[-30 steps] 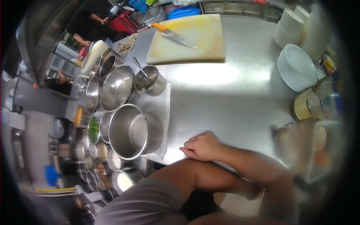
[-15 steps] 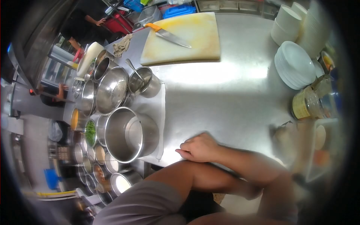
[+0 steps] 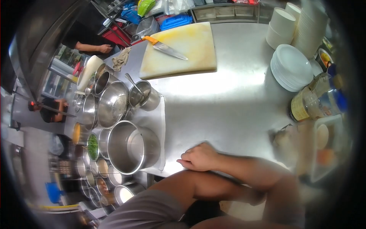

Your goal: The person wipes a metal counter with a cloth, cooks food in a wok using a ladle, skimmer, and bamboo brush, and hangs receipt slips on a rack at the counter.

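Note:
My right hand [image 3: 200,157] rests on the near edge of the steel table [image 3: 213,118], fingers curled into a loose fist with nothing visible in it. Its forearm comes in from the right, across my left arm [image 3: 217,186]. The left forearm runs beneath it, and my left hand is hidden. Nearest on the left is a large, deep steel pot [image 3: 152,147], with no food visible inside. At the back lies a white cutting board [image 3: 202,45], with an orange-handled knife [image 3: 167,49] across it.
Left are a steel pot with a ladle [image 3: 150,99], steel bowls [image 3: 113,103], chopped greens [image 3: 92,146] and several small containers. White plates [image 3: 291,68], stacked bowls [image 3: 282,28], a labelled jar [image 3: 301,107] and a plastic tub [image 3: 318,171] stand right. Two people are at far left.
My view has tilted slightly, so the table and its contents sit lower in the picture. My arms stay crossed. A person's arm at upper left has changed position.

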A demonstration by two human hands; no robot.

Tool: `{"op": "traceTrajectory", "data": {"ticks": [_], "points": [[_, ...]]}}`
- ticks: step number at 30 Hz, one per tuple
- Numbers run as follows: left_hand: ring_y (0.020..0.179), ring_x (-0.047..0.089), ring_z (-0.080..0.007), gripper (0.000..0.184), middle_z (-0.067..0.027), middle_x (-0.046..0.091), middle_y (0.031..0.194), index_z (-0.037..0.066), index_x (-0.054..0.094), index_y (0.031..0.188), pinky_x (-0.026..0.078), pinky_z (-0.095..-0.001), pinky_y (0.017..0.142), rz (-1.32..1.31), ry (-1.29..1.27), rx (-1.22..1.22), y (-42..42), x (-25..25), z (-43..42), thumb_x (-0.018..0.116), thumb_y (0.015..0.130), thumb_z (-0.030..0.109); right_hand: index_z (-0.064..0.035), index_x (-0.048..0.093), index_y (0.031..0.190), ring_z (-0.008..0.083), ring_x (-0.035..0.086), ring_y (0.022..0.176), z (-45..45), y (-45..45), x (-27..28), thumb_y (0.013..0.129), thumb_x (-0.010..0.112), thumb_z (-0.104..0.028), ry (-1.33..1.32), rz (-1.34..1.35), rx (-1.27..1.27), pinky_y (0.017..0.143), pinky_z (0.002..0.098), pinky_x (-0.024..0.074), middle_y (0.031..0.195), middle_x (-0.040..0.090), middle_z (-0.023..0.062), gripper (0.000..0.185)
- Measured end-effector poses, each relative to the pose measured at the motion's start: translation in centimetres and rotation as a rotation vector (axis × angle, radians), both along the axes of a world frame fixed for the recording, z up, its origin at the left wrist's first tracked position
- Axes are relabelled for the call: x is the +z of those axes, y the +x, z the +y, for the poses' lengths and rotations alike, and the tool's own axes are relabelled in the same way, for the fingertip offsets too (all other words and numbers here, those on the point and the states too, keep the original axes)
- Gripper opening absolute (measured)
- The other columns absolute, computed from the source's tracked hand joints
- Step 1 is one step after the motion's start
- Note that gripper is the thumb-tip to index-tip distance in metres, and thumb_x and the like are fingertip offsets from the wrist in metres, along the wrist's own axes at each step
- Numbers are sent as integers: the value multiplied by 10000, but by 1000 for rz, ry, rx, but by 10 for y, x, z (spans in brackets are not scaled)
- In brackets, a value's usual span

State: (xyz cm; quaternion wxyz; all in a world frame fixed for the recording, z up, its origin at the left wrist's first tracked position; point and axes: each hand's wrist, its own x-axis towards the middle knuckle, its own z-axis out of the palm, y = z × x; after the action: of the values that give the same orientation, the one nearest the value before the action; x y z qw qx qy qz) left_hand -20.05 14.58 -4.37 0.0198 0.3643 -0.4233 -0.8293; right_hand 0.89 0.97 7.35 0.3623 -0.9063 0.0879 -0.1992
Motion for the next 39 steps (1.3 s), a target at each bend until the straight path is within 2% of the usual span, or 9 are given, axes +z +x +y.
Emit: {"op": "traceTrajectory", "data": {"ticks": [9,11,14,17,20,26,29,35,39], "points": [[1103,559,-223,446,-140,584,1238,0,508,1318,475,-377,952,-292,148,277,-17,18,-4,304,1087,323,-122,643,713,361,655,665,-4,-3,9,1019,500,-371,78,159,74,603,512,509,701,681,116,420],[1071,565,-189,432,-109,593,1197,18,529,1290,483,-358,924,-181,374,71,-15,-2,-3,300,1085,322,-119,644,713,363,654,663,-4,-3,9,1019,501,-367,80,163,76,603,511,510,699,680,120,419],[1014,565,-127,441,-52,592,1119,68,551,1261,483,-314,880,-26,166,119,-53,-76,58,326,1076,398,-113,648,714,363,654,662,-5,-3,9,1019,503,-359,78,152,80,606,509,512,698,680,125,418],[1026,554,-101,534,-36,583,1096,99,560,1269,474,-293,892,169,657,370,-56,-83,62,324,1052,526,-107,652,717,362,657,667,-4,-3,8,1020,501,-354,77,141,78,613,507,515,698,681,127,420],[1303,475,-219,427,-68,510,1389,83,453,1398,362,-397,1107,176,366,181,-30,-52,48,285,1108,348,-98,656,725,360,662,678,-4,-3,7,1022,498,-352,84,143,81,627,505,520,703,684,128,421],[1378,432,-235,475,-70,469,1476,84,414,1457,334,-418,1141,119,854,621,-40,-37,45,255,1108,366,-88,662,747,359,669,706,-5,-2,9,1021,502,-351,102,152,96,660,503,526,717,690,128,412],[1222,534,-135,731,-44,570,1294,118,519,1392,429,-314,1022,-82,276,-189,-48,-57,48,209,1020,666,-88,662,749,359,671,712,-6,-4,9,1021,503,-353,106,152,98,664,504,527,719,690,126,411],[1237,527,-152,684,-105,551,1319,84,459,1428,416,-318,1044,-24,633,22,-50,-47,34,161,1061,578,-96,660,747,358,672,715,-4,-4,8,1016,513,-365,101,141,85,662,506,525,723,692,122,408],[1460,362,-236,507,-85,398,1585,64,408,1487,269,-412,1203,256,773,388,-56,-67,59,232,1108,352,-103,651,737,358,671,717,-5,-4,9,1013,518,-374,111,148,85,659,504,522,728,691,121,408]]}}
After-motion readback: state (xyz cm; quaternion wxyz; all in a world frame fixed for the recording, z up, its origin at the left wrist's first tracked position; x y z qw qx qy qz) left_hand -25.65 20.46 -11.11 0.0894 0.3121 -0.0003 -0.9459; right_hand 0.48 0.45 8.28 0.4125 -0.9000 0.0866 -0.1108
